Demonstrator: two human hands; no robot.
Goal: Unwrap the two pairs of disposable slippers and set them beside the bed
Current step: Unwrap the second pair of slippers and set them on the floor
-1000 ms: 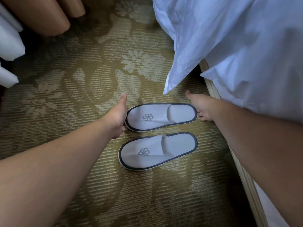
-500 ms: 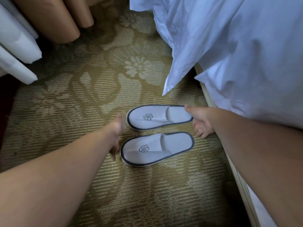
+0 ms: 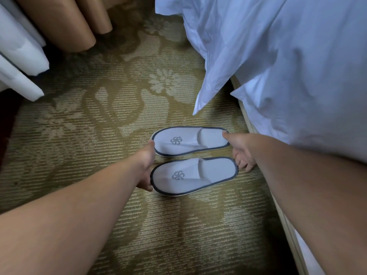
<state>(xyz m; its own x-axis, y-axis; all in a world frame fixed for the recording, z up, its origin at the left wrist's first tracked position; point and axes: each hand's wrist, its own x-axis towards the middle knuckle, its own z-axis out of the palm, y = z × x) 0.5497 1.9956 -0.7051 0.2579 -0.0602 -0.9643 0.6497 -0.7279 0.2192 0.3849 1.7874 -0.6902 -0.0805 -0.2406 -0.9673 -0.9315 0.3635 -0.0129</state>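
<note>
One pair of white disposable slippers with dark trim and a grey pinwheel logo lies flat on the patterned carpet, toes pointing left. The far slipper [image 3: 188,140] and the near slipper [image 3: 198,175] lie side by side, almost touching. My left hand [image 3: 146,165] rests against both toe ends, thumb at the far slipper and fingers at the near one. My right hand [image 3: 241,147] is at the heel ends, thumb on the far slipper's heel and fingers curled on the carpet by the near heel. Neither hand lifts a slipper. No second pair or wrapper is in view.
A white duvet [image 3: 278,66] hangs over the bed on the right, one corner dangling just above the slippers. The wooden bed frame edge [image 3: 282,215] runs along the floor right of the heels. Tan curtains [image 3: 65,22] and white sheer curtains [image 3: 19,56] hang at top left.
My left hand has dropped from the far slipper's toe to span both toes. My right hand has curled in against the heels. The slippers now lie closer together and more even.
</note>
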